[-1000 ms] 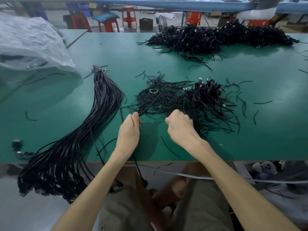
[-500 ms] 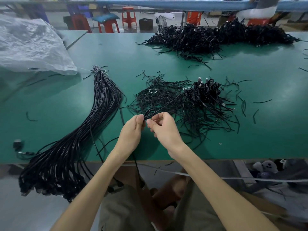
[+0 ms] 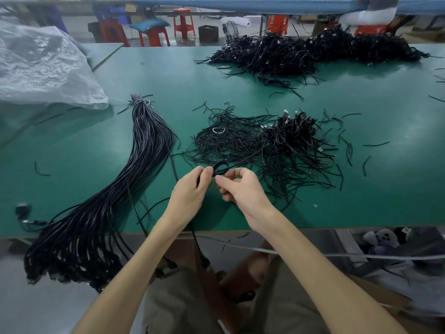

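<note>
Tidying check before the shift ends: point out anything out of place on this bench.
Nothing looks damaged. The long cable bundle droops over the front edge of the table, and stray ties lie scattered right of the tie pile. The left hand and right hand pinch a cable loop normally.

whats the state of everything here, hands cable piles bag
cable: bent into a small loop between both hands
left hand: pinches the loop
right hand: pinches the loop, fingers curled
long bundle: tied at far end, near end overhanging the table edge
loose strands: scattered heap
coiled cables: heaped
plastic bag: crumpled
</note>
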Tool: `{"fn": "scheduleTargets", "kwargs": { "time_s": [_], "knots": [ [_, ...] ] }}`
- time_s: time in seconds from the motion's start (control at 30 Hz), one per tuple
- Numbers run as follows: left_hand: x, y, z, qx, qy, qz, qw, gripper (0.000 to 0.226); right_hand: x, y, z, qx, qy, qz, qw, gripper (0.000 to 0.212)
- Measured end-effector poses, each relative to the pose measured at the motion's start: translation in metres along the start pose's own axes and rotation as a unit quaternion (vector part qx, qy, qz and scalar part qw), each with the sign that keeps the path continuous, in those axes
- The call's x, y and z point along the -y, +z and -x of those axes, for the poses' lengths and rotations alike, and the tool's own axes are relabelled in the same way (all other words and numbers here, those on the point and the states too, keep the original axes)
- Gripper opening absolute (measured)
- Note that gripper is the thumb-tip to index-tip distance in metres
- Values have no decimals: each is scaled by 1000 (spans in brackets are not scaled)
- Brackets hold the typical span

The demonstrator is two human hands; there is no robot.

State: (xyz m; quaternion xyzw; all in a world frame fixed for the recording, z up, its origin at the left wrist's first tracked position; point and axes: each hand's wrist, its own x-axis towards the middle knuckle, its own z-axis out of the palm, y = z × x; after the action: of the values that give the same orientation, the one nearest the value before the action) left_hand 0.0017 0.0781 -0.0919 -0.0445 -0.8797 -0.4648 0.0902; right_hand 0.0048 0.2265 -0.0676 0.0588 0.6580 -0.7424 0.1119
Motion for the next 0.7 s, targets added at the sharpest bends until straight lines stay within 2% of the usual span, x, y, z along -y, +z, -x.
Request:
{"fn": "scheduleTargets", "kwargs": {
  "time_s": [0.27,0.53,0.7],
  "knots": [
    [1,0,1,8,14,-8,1000,36,-3,-6,3,12,12,0,1000,31],
    [-2,0,4,30,29,-33,999,29,-4,-8,3,18,0,-6,1000,28],
    [-2,3,6,23,29,-94,995,39,-6,-9,2,20,-9,-4,1000,26]
  ]
}}
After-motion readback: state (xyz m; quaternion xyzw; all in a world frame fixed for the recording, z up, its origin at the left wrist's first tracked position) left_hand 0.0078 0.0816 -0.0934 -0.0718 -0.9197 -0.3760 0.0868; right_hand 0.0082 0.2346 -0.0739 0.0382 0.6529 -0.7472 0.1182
